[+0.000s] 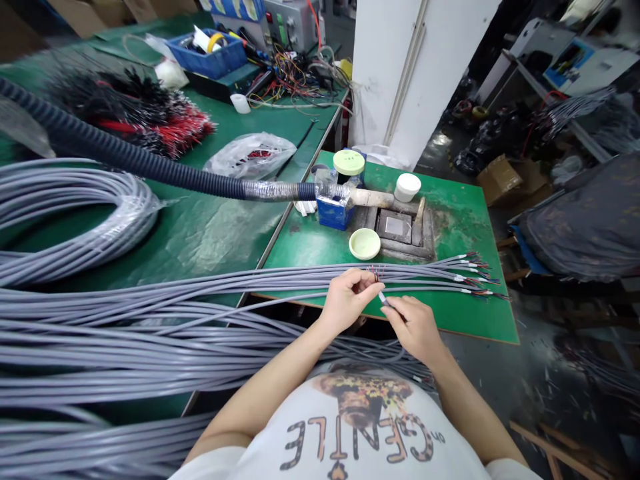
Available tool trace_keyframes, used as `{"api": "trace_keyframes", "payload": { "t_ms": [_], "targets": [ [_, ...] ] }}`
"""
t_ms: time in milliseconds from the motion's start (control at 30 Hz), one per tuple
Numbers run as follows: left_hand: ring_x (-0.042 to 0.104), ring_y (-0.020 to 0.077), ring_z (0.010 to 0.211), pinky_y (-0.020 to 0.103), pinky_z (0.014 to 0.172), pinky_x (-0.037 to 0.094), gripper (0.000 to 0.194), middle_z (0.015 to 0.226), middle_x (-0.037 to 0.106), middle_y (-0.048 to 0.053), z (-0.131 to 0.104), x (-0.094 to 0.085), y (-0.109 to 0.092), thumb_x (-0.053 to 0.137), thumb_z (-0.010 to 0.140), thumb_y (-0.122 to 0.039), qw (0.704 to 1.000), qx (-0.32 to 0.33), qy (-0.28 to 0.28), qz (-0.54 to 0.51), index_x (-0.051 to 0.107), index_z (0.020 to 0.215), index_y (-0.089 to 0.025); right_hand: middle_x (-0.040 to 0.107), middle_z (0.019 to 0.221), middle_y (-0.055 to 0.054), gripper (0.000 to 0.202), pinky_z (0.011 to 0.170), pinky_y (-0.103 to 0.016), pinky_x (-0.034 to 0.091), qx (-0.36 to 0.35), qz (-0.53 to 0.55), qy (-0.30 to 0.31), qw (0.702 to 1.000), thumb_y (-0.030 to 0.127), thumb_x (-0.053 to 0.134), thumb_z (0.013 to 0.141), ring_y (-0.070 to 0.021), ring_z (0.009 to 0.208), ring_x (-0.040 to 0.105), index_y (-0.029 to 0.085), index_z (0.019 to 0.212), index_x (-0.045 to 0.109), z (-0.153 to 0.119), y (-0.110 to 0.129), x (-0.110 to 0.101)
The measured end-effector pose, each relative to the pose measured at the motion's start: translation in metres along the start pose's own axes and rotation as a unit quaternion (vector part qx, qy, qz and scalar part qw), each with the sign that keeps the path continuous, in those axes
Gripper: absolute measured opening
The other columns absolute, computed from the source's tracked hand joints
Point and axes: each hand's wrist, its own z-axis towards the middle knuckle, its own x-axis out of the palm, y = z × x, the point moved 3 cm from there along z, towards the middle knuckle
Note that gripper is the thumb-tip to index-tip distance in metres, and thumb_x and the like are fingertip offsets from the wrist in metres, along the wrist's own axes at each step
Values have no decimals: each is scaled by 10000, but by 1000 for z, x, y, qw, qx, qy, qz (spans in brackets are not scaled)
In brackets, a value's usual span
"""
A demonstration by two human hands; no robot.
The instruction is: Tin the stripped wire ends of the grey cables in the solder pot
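My left hand (351, 297) pinches the thin coloured wires (376, 275) that fan out of a grey cable's stripped end. Just below and to the right, my right hand (413, 323) grips the same grey cable (383, 299) near a white band at its end. Behind both hands, a bundle of grey cables (300, 275) runs across the green board, with its stripped, coloured wire ends (483, 280) lying to the right. A small pale green bowl (365, 244) stands just beyond my fingers, next to a dark square metal pot (397, 227) set in the board.
A ribbed dark hose (200, 179) crosses from the left to the pot. Coiled grey cable (125, 220) and a pile of red and black wires (170, 127) lie left. Beyond the pot are a white cup (407, 187) and a green-lidded jar (349, 162). A white pillar (385, 73) rises behind.
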Motion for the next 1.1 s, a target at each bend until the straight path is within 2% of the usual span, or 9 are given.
{"api": "trace_keyframes", "payload": {
  "t_ms": [133,233,333,467,567,633,800,967,1100],
  "targets": [
    [514,124,616,260,631,413,108,669,643,16,-3,0,-6,681,784,-263,992,110,-13,62,668,715,-181,588,577,-1,233,583,-265,397,94,198,36,975,374,513,910,-139,549,530,192,904,660,1,-4,3],
    [597,149,690,301,702,441,66,762,709,39,-11,5,-8,657,805,-199,968,236,5,85,697,857,-205,535,469,47,333,442,-226,349,174,432,85,881,469,520,892,-107,394,439,178,1026,612,1,-10,14],
    [624,156,683,311,679,449,118,757,717,42,-19,9,-8,647,809,-181,945,312,-8,92,701,906,-220,483,436,65,404,392,-212,311,190,577,93,789,552,563,838,-83,347,360,168,952,609,1,-14,25],
    [594,145,612,293,600,436,103,677,695,34,-23,12,-10,627,818,-189,927,362,-10,96,707,876,-220,385,371,86,446,363,-211,279,185,642,82,740,561,635,768,-70,318,293,139,911,646,2,-15,31],
    [569,131,578,281,577,425,118,649,684,25,-25,15,-11,623,819,-175,928,366,-2,76,711,885,-218,361,344,91,357,373,-214,286,190,639,47,744,483,682,734,-70,312,284,155,876,674,2,-17,30],
    [575,127,591,285,602,428,110,657,686,24,-25,17,-11,643,811,-175,939,342,13,35,715,885,-211,451,405,56,283,400,-223,327,189,623,3,759,428,714,700,-83,355,364,176,827,691,2,-19,26],
    [521,119,594,274,607,425,112,621,618,25,-22,23,-6,734,754,-283,982,129,19,-138,717,735,-173,630,721,-32,104,576,-302,468,92,514,-145,841,306,745,676,-163,650,563,214,704,706,5,-20,7],
    [441,76,532,230,543,374,252,597,522,-25,-16,27,0,785,673,-364,959,-57,-3,-276,659,643,-148,656,738,-29,40,703,-351,479,-11,342,-190,920,200,692,758,-185,729,579,238,761,703,15,-7,-12],
    [432,59,533,209,556,368,301,588,548,-36,-11,25,4,819,612,-356,930,-121,-21,-347,615,615,-135,654,737,-23,30,689,-332,469,-38,288,-171,942,208,674,783,-177,723,576,230,768,687,31,2,-18]
  ]
}}
